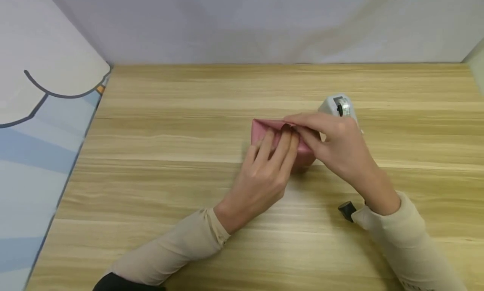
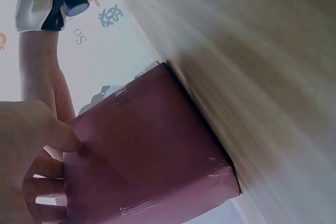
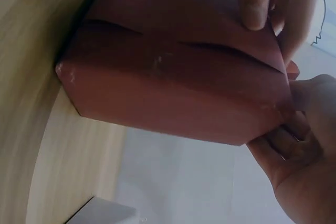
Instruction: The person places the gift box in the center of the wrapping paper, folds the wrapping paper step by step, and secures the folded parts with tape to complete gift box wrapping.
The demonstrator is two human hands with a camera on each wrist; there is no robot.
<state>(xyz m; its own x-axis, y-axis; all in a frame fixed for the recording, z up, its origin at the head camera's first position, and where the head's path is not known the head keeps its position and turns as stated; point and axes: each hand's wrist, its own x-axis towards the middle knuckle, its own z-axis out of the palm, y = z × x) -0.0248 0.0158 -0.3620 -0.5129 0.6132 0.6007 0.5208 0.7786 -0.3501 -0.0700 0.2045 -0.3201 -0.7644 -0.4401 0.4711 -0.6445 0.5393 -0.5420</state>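
Note:
A box wrapped in dusky red paper (image 1: 303,160) stands on the table before me. My left hand (image 1: 262,175) lies over its near side, fingers stretched across the top and pressing on the folded paper. In the left wrist view, the left thumb (image 2: 65,137) touches the side of the box, where small strips of clear tape show. From the right, my right hand (image 1: 336,144) pinches the edge of a raised paper flap (image 1: 267,123) between thumb and forefinger. Loose creases run along one side of the box in the right wrist view. Its contents are hidden by the paper.
A pale grey tape dispenser (image 1: 338,105) stands just behind my right hand, partly covered by it. Wood-patterned tabletop (image 1: 170,156) runs back to a white wall (image 1: 242,26). A blue and white cartoon-printed surface (image 1: 41,156) borders the left edge.

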